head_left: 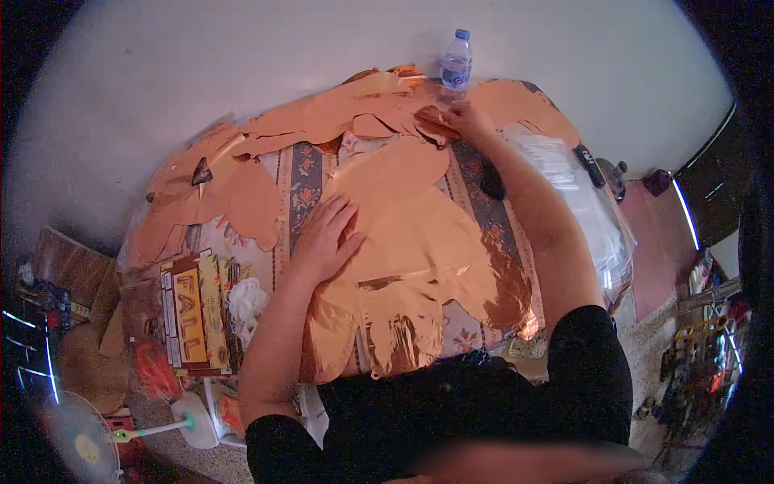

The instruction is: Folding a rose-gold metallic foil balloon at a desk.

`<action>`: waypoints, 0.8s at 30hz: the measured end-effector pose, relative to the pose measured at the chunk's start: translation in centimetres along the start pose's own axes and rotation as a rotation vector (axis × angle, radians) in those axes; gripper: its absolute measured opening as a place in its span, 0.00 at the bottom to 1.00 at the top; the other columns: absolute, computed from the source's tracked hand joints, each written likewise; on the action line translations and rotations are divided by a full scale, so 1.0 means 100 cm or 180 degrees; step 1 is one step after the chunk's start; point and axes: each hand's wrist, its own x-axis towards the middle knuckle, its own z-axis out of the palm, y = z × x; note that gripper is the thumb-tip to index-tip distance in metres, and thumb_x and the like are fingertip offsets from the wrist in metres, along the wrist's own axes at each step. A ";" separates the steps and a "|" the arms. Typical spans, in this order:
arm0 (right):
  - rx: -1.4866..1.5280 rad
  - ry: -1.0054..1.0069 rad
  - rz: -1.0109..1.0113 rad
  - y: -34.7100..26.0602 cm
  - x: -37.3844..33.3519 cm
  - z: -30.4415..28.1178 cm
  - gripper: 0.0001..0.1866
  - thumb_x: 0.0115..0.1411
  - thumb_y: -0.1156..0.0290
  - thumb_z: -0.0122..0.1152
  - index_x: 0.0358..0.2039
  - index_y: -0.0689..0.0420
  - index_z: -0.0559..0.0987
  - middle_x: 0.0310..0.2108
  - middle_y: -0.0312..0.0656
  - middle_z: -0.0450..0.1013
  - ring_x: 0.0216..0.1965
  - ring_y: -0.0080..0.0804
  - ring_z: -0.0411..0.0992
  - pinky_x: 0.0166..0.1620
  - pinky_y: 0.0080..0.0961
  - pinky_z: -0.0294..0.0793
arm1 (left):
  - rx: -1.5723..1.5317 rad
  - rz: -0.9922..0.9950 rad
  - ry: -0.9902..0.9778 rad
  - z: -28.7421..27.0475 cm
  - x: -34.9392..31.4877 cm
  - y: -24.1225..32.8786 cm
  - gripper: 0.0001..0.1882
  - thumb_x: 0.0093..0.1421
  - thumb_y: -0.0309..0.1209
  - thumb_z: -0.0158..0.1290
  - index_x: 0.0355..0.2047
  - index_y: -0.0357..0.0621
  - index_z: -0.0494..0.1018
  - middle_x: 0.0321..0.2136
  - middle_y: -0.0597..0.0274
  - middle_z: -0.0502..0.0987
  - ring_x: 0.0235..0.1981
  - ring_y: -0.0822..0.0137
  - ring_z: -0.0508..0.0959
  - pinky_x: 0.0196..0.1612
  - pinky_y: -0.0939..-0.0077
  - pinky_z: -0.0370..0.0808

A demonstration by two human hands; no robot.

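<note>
While left hand (325, 239), grip flat and loosely spread, lies on shiny copper-coloured lobed foil sheet (395, 222), right hand (471, 125), grip indeterminable, could topple blue-capped clear plastic bottle (457, 63) by brushing it.

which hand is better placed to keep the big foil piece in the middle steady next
Likely the left hand: it rests on the big copper-coloured foil piece, while the right hand is stretched out at the far foil pieces.

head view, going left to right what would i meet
Round white fan head, brown-and-yellow flat packet, tangled white strands, bare left hand, clear plastic blue-capped bottle, black oblong remote.
</note>
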 end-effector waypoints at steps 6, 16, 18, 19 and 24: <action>-0.0904 0.0630 -0.0606 -0.029 -0.021 -0.028 0.13 0.56 0.64 0.60 0.33 0.61 0.80 0.25 0.49 0.77 0.27 0.36 0.76 0.34 0.36 0.73 | -0.0037 -0.0048 -0.0017 0.000 -0.003 -0.001 0.28 0.59 0.43 0.52 0.56 0.39 0.66 0.59 0.47 0.63 0.62 0.48 0.60 0.64 0.57 0.55; 0.0956 0.0151 0.0540 -0.029 -0.020 -0.036 0.19 0.57 0.57 0.62 0.37 0.61 0.80 0.24 0.43 0.76 0.25 0.28 0.75 0.28 0.29 0.74 | -0.0026 -0.0027 -0.0044 0.004 0.000 -0.003 0.30 0.59 0.45 0.50 0.55 0.37 0.65 0.58 0.46 0.63 0.62 0.50 0.60 0.65 0.56 0.52; 0.1080 0.0076 0.0242 -0.044 -0.027 -0.038 0.19 0.56 0.57 0.62 0.41 0.60 0.79 0.27 0.44 0.77 0.25 0.29 0.76 0.28 0.29 0.74 | -0.0041 -0.0029 -0.0039 0.006 -0.001 -0.006 0.30 0.60 0.45 0.50 0.56 0.37 0.65 0.59 0.46 0.62 0.62 0.50 0.60 0.66 0.56 0.52; 0.0336 0.0254 -0.0134 -0.064 -0.037 -0.042 0.21 0.54 0.58 0.63 0.44 0.57 0.78 0.30 0.45 0.77 0.26 0.33 0.76 0.29 0.32 0.75 | -0.0040 -0.0063 -0.0027 0.006 -0.004 -0.008 0.30 0.60 0.45 0.50 0.56 0.37 0.65 0.59 0.46 0.62 0.62 0.50 0.60 0.66 0.56 0.52; -0.1153 0.0403 0.0104 -0.042 -0.028 -0.046 0.26 0.51 0.59 0.66 0.52 0.47 0.73 0.38 0.46 0.77 0.35 0.45 0.77 0.37 0.40 0.76 | -0.0071 -0.0134 -0.0151 0.003 -0.001 -0.002 0.30 0.60 0.45 0.50 0.57 0.37 0.64 0.60 0.46 0.61 0.63 0.51 0.59 0.66 0.57 0.51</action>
